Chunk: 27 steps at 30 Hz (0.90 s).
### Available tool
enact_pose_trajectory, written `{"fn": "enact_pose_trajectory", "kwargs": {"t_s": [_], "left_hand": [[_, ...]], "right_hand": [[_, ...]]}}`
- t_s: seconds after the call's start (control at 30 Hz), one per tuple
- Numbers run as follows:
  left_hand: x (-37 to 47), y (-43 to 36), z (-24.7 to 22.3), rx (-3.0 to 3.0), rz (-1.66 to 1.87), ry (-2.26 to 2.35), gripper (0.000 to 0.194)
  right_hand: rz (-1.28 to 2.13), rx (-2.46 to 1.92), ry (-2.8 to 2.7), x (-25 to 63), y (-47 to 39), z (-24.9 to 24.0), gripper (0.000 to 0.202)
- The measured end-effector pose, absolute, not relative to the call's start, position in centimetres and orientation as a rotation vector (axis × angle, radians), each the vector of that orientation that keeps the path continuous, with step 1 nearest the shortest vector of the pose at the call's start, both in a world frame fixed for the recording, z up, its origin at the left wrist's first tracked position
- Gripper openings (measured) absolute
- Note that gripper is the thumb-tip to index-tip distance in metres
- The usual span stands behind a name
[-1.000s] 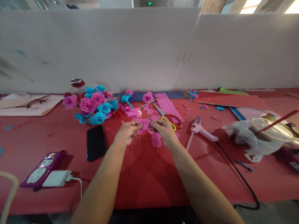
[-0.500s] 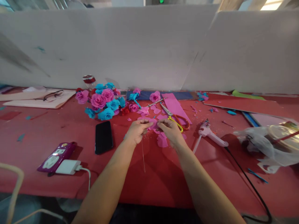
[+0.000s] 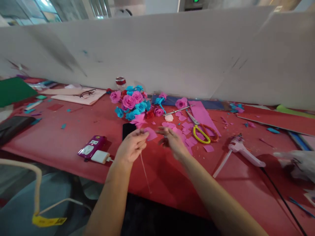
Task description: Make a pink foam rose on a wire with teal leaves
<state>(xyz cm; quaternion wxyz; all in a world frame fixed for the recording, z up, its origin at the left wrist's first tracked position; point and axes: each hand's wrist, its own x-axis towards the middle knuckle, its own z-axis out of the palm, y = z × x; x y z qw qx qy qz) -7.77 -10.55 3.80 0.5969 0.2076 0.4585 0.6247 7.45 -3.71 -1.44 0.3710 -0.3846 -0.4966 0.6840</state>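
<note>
My left hand (image 3: pixel 133 144) pinches a pink paper petal (image 3: pixel 150 134). A pink paper flower (image 3: pixel 139 120) shows just above its fingers, and a thin pale stem (image 3: pixel 145 173) hangs below the palm. To the right, my right hand (image 3: pixel 172 141) is apart from the petal, its slightly blurred fingers spread, with nothing visible in them. Loose pink paper petals (image 3: pixel 190 141) lie beside and behind the right hand. Yellow-and-orange-handled scissors (image 3: pixel 201 132) rest beyond them, partly over a pink paper strip (image 3: pixel 204 114).
Behind my hands sits a bunch of pink, blue and red paper flowers (image 3: pixel 133 101). A black phone (image 3: pixel 126 130) is partly covered by my left hand. To the left is a purple power strip (image 3: pixel 92 147) with a white charger; a glue gun (image 3: pixel 246 152) lies right, its cord trailing forward.
My view has turned left, so the table's things appear further right. My hands, both at the pink paper before, have parted; the right one has let go. The pink flower now shows above my left hand.
</note>
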Motion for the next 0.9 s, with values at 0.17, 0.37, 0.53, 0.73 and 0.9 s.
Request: {"fn": "enact_pose_trajectory", "kwargs": {"t_s": [0.17,0.37,0.53,0.73,0.9], "left_hand": [[-13.6,-14.0,1.9,0.36,1.698,1.286,0.035],[-15.8,-13.9,-0.7,0.27,1.789,1.436,0.051],[-16.1,-13.6,-1.7,0.26,1.764,1.437,0.048],[-16.0,-13.6,-1.9,0.268,1.755,1.398,0.047],[-16.0,-13.9,-1.5,0.258,1.765,1.376,0.046]], "right_hand": [[2.083,-0.955,-1.264,0.2,-4.5,-2.1,0.065],[2.12,-0.977,-1.26,-2.7,-3.8,-2.3,0.068],[2.125,-0.986,-1.221,-2.9,-4.2,-2.3,0.067],[2.143,-1.006,-1.146,-3.4,-4.7,-2.7,0.061],[2.174,-1.029,-1.092,-3.5,-4.7,-2.7,0.057]]}}
